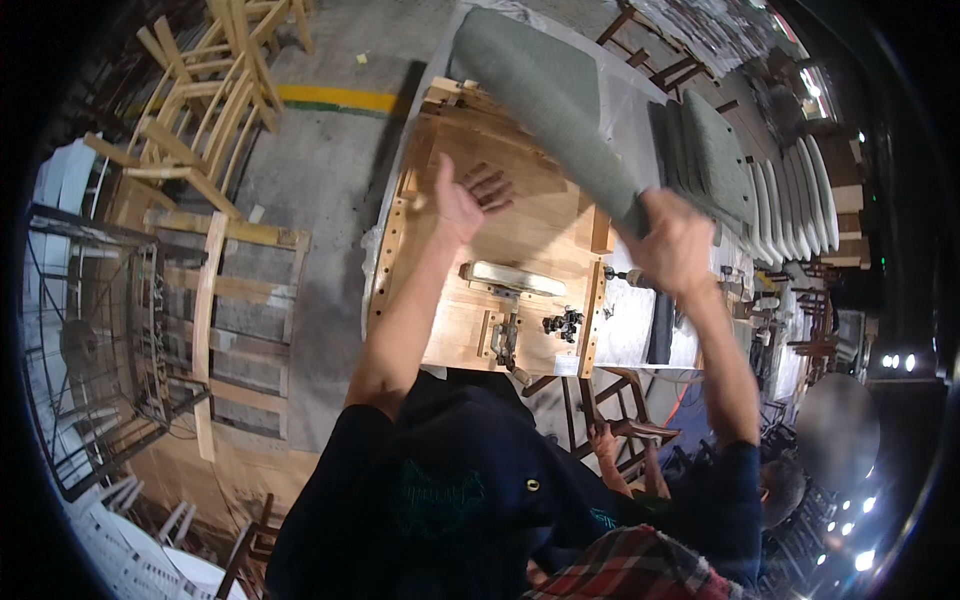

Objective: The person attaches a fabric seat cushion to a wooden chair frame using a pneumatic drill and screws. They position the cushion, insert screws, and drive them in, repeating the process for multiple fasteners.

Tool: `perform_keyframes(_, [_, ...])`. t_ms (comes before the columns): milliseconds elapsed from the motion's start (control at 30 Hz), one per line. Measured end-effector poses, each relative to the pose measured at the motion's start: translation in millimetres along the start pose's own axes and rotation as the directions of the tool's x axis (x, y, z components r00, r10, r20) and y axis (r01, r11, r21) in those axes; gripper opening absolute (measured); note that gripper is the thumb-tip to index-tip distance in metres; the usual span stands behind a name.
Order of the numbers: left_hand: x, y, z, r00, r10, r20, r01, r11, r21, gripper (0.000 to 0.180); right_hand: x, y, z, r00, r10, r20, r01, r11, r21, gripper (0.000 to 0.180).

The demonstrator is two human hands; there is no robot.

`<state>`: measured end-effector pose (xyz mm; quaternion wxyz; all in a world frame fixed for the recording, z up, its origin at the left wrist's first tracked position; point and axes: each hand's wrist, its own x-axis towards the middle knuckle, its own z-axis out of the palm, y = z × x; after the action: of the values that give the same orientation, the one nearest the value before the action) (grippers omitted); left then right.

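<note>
My right hand (pixel 675 245) is closed on the near right end of a long grey-green upholstered pad (pixel 560 135), which is tilted up nearly edge-on. The pad slants from my hand to the far left, above a wooden jig board (pixel 450 290) on the table. My left hand (pixel 468 203) is raised over the board, palm up with fingers spread, holding nothing and apart from the pad. Nearer me on the board are a pale padded bar (pixel 515 279), a metal toggle clamp (pixel 507 338) and a black clamp fitting (pixel 563 323). Another grey-green surface (pixel 570 75) shows behind the pad.
Grey-green pads (pixel 715 155) and pale curved panels (pixel 795 200) stand in rows at right. Light wooden chair frames (pixel 205 100) and a pallet (pixel 235 340) lie left. At lower right, another person's hands (pixel 605 445) are at a dark chair frame (pixel 625 410).
</note>
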<state>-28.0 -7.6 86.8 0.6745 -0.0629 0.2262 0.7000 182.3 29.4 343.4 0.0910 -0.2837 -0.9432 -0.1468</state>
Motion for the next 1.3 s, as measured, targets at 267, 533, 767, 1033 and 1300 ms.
perform_keyframes(267, [47.3,102.1,-2.8,0.992,0.012,0.128,-0.059,0.930,0.363,0.113,-135.1,-29.6,75.2,0.982,0.187,-0.039,-0.180,0.974,0.135,0.050])
perform_keyframes(533, [23.5,62.6,7.8,0.971,-0.163,-0.175,0.235,0.517,0.823,0.097,-218.6,-45.0,184.5,0.510,0.853,0.109,-0.730,0.363,0.579,0.109])
perform_keyframes(767, [-81.0,40.9,58.6,0.974,0.217,-0.061,0.000,0.267,0.964,0.099,-244.5,-25.2,200.1,0.116,0.756,0.644,-0.282,-0.597,0.751,0.076])
perform_keyframes(1033, [-223.8,-3.7,60.5,0.892,0.452,-0.005,-0.204,0.412,0.888,0.073,-189.4,19.6,199.7,0.257,0.839,0.480,-0.624,-0.235,0.745,0.062])
perform_keyframes(1300, [-268.0,-40.6,62.4,0.980,-0.035,-0.197,0.082,0.968,0.238,0.071,-120.1,102.7,231.8,0.560,0.466,0.685,-0.733,-0.107,0.672,0.053])
